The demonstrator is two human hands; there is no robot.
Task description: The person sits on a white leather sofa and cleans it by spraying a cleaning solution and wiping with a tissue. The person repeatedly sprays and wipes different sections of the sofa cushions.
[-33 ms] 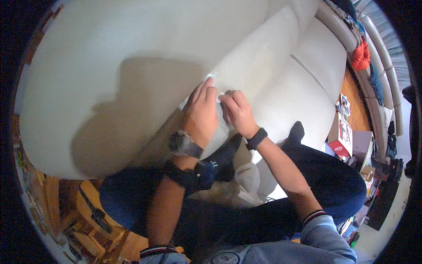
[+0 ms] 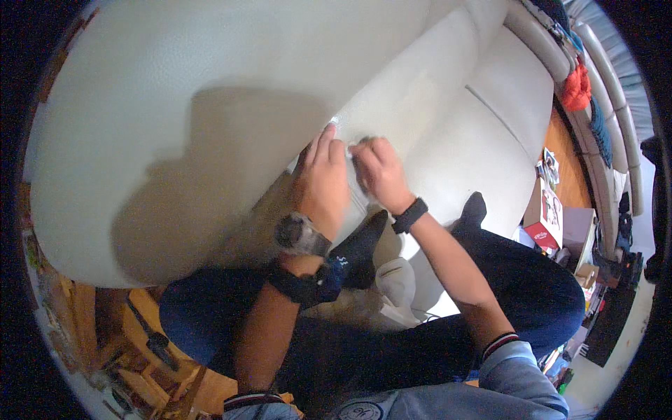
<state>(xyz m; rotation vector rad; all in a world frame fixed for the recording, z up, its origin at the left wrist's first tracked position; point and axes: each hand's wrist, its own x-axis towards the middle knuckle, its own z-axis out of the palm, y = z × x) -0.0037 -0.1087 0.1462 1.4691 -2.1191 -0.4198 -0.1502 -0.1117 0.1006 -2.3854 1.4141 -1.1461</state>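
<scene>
At the cream sofa (image 2: 434,105) — left hand (image 2: 323,182), right hand (image 2: 378,171) pinch white scrap (image 2: 334,124).

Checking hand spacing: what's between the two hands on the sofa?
Head view: only a narrow strip of cream sofa between left hand and right hand; a small white bit shows at the left fingertips.

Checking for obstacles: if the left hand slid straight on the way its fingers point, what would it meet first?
Probably only more of the cream sofa cushion; the left hand already rests on it, fingers pointing up-frame, though depth is unclear.
</scene>
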